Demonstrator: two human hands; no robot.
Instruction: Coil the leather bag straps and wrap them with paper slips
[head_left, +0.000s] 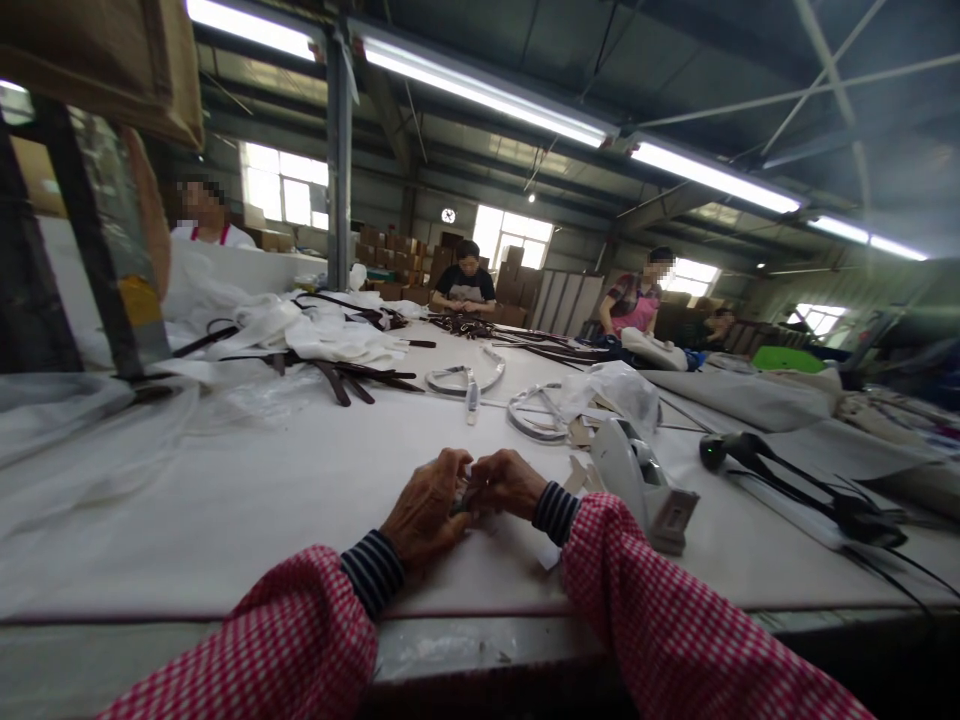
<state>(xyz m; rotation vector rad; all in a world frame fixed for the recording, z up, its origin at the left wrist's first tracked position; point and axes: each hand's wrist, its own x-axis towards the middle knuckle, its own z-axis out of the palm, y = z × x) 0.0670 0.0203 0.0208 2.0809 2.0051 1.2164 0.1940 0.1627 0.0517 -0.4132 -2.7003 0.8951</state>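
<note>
My left hand (427, 508) and my right hand (504, 482) rest close together on the white table (247, 500), fingertips meeting. Both are curled round a small pale object (463, 497) pinched between them; I cannot make out what it is. Red-checked sleeves with striped cuffs cover my forearms. A white tape dispenser (641, 480) stands just right of my right hand. Small card pieces (576, 470) lie beside it.
Pale straps (465, 380) and a crumpled plastic bag (619, 392) lie further back. Dark straps and white cloth (315, 340) are piled at the left. A black handheld tool with a cable (739, 452) lies at the right. Three other people work at the far side.
</note>
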